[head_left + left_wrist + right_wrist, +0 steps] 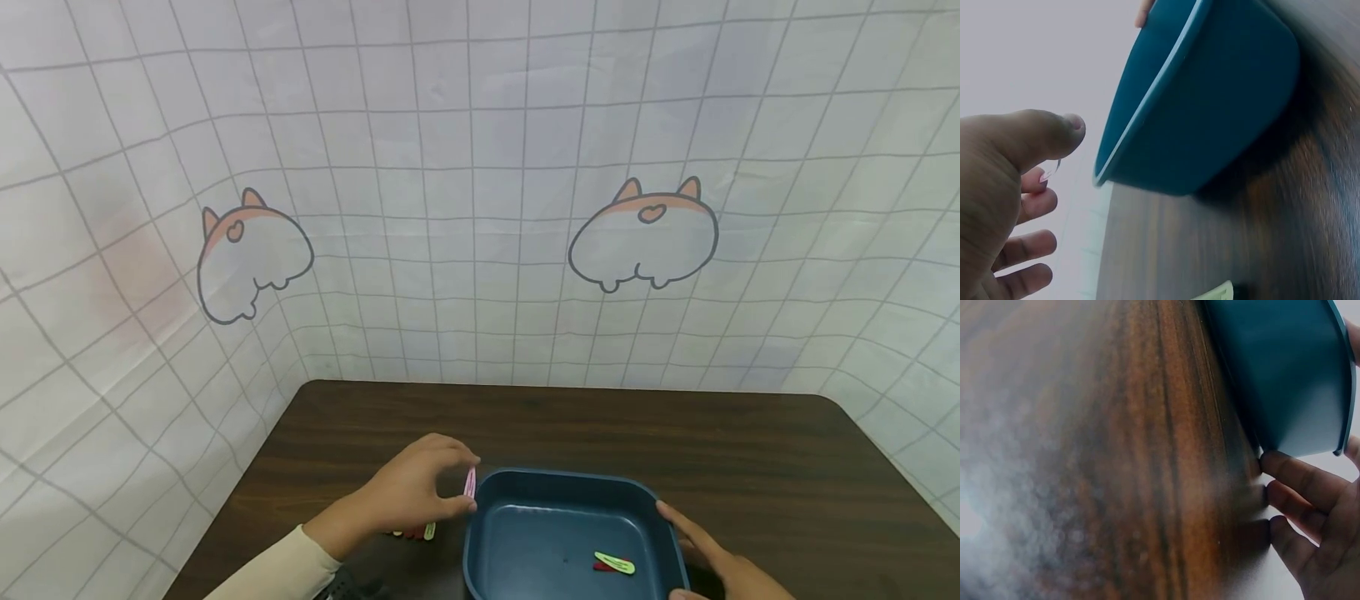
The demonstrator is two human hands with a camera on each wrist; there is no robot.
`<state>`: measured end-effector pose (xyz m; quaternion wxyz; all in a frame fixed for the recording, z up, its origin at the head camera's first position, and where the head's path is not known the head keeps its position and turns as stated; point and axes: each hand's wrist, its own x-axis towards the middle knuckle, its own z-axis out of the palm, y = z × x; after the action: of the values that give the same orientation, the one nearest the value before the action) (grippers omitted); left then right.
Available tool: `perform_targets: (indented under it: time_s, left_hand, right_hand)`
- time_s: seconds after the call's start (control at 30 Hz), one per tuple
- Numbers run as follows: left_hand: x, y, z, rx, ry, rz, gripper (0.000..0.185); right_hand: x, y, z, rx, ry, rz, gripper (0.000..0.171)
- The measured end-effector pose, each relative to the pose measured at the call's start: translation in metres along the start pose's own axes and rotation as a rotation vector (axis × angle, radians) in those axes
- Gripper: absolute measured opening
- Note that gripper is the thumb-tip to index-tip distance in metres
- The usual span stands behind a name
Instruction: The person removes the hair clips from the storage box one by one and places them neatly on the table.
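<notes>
Soft even light, blurred wrist views

The head view looks forward and down over the tabletop (750,450) from farther back. Both wrist views sit low and close, sharing the blue tray (555,500) (1210,106) (1285,369) from opposite sides.

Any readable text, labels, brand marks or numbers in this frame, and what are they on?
None can be read in any view.
Backdrop cloth: only a grid pattern and two cartoon animal drawings, no letters.
Blue tray: no label or mark visible.
Pink hair clip pinched by the left hand, and the green clip in the tray: too small to show any print.
Right hand rests on the tray's rim.
</notes>
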<state>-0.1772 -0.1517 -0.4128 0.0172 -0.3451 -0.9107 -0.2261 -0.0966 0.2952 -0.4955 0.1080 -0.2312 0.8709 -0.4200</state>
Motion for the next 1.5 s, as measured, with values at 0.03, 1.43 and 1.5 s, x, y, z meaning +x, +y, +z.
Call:
perform_targets:
  time_s: [0.03, 1.43, 1.5]
  left_hand:
    - [-0.001, -0.002, -0.001, -0.001, 0.001, -0.007, 0.049]
    - [-0.068, -0.078, 0.002, -0.077, -0.010, -0.098, 0.046]
    - [-0.070, -0.081, 0.001, -0.083, -0.015, -0.095, 0.046]
  right_hand:
    - [0.000, 0.000, 0.000, 0.000, 0.000, 0.001, 0.088]
    - [-0.002, 0.000, 0.003, 0.005, -0.005, 0.034, 0.089]
    - [-0.002, -0.001, 0.003, 0.005, -0.002, 0.027, 0.088]
